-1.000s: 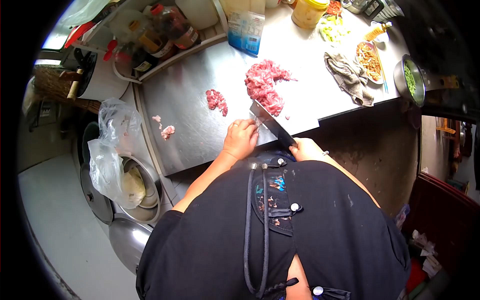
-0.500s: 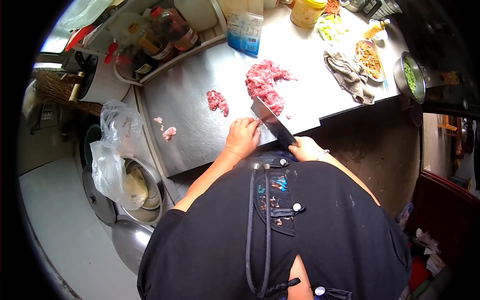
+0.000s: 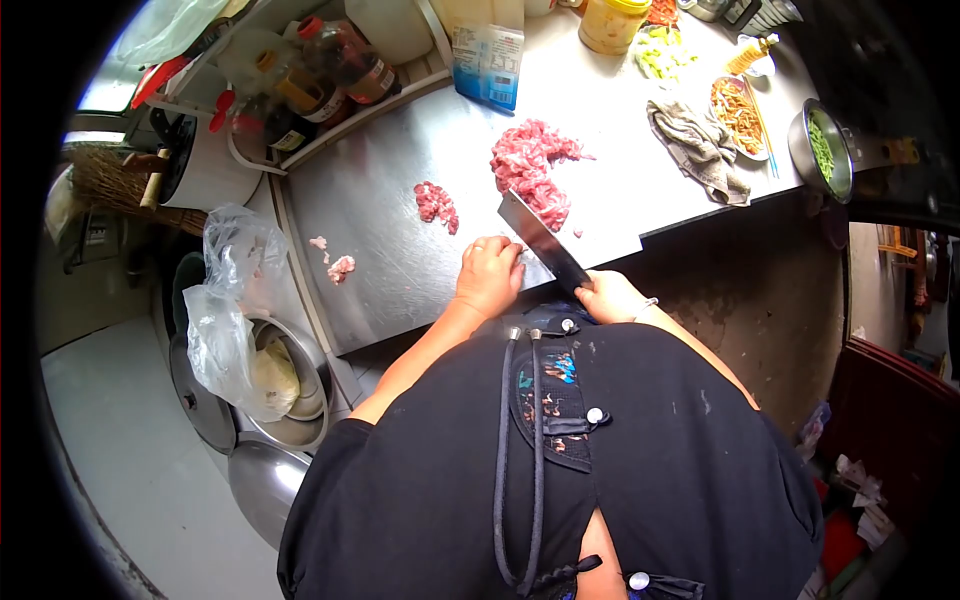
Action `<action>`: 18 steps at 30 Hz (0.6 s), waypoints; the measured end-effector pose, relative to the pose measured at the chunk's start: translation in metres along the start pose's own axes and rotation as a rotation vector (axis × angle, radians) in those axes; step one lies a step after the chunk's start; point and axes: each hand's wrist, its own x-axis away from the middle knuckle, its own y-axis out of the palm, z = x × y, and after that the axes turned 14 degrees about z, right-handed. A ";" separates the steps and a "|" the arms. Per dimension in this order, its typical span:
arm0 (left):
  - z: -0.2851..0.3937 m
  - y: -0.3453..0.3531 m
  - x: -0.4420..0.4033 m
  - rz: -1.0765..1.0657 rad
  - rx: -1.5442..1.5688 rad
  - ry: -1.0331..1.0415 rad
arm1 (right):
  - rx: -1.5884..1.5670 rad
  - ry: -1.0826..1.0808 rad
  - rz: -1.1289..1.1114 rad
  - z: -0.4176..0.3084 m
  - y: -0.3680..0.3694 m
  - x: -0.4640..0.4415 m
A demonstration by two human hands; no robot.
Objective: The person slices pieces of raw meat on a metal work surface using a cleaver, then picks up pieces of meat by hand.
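Obs., head cam. We note the broad, rectangular grey-steel cleaver [image 3: 543,240] at the near edge of the bare metal tabletop [image 3: 375,225], btwn our two hands. Long axis runs diag.: from our R hand [image 3: 608,296], fwd & to the L, so the far end sits by the near edge of the large heap of pink-red sliced raw meat [image 3: 530,165]. Blade appears tilted, broad face partly visible to us; contact w/ the heap unclear from this angle.

Key relation: blade lies immed. R of our L hand [image 3: 490,272], fingertips just beside its face. Touching or a hair apart: can't tell. R hand is on the handle end, so it's the nearer one to the cleaver; L hand is nearer the blade's mid-part.

Hands: R is closed round the handle, firm grip as far as we can see. L is half curled, fingers bunched & bent down toward the metal; whether they pin a scrap underneath, can't tell (too small, hidden).

Surroundings: small cluster of red diced meat [image 3: 436,205] fwd-L of the L hand, apart from the heap; pale pinkish fatty scraps [image 3: 341,268] farther L; crumpled grey-brown cloth [image 3: 700,150] well R of the heap.
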 end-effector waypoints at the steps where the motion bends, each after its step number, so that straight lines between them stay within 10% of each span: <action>1: 0.001 0.000 0.000 -0.001 0.001 0.001 | 0.000 0.001 0.001 0.002 0.002 0.000; 18: -0.001 0.004 0.000 0.022 -0.002 0.023 | 0.088 -0.003 0.074 -0.008 0.022 -0.020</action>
